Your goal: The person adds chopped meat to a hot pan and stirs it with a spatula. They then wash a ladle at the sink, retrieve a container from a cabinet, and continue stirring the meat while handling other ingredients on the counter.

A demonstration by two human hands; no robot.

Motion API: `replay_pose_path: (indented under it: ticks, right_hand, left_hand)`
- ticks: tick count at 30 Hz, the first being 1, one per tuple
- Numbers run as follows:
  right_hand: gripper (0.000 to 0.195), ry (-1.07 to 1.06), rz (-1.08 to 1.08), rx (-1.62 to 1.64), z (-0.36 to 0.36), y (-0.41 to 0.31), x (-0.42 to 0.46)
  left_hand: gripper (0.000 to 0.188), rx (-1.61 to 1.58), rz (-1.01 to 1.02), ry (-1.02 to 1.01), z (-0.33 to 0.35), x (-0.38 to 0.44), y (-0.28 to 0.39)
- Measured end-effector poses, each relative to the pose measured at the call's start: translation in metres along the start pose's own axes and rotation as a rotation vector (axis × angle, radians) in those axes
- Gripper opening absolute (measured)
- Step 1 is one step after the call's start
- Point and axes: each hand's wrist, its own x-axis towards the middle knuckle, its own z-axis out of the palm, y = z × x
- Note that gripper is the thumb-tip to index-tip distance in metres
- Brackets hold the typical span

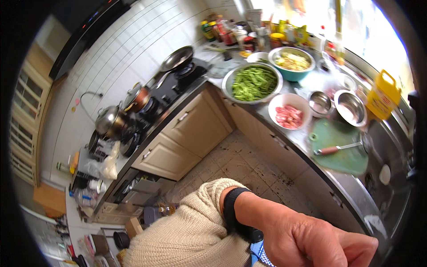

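Observation:
My left hand [317, 238], with a black band at the wrist and a cream knitted sleeve, is at the bottom right by the edge of the steel sink [383, 197]. Its fingers are bent; whether they hold anything is hidden. My right hand is out of view. Beyond the hand, a ladle or strainer with a reddish handle [328, 150] lies on a green cutting board [340, 160]. Behind the board are a white bowl of cut raw meat [289, 116], two small metal bowls and a metal bowl of cut green beans [255, 83].
A yellow jug [383, 95] stands by the window near the sink. On the left counter are a gas stove with a frying pan [178, 58], a steel pot [111, 121] and a copper-coloured pot [137, 97]. Cabinet doors line both counters; dark bits lie on the tiled floor.

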Motion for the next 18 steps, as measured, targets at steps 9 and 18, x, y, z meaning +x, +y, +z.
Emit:
replay_pose_path:
  ticks: [9, 18]
  right_hand:
    - [0.019, -0.477, 0.248, -0.399, 0.162, 0.069, 0.000]
    - [0.027, -0.959, -0.439, -0.833, 0.334, 0.037, -0.086]
  left_hand:
    - [0.018, 0.276, 0.419, -0.090, -0.007, -0.079, 0.177]
    - [0.020, 0.249, 0.331, 0.067, -0.011, -0.138, 0.283]
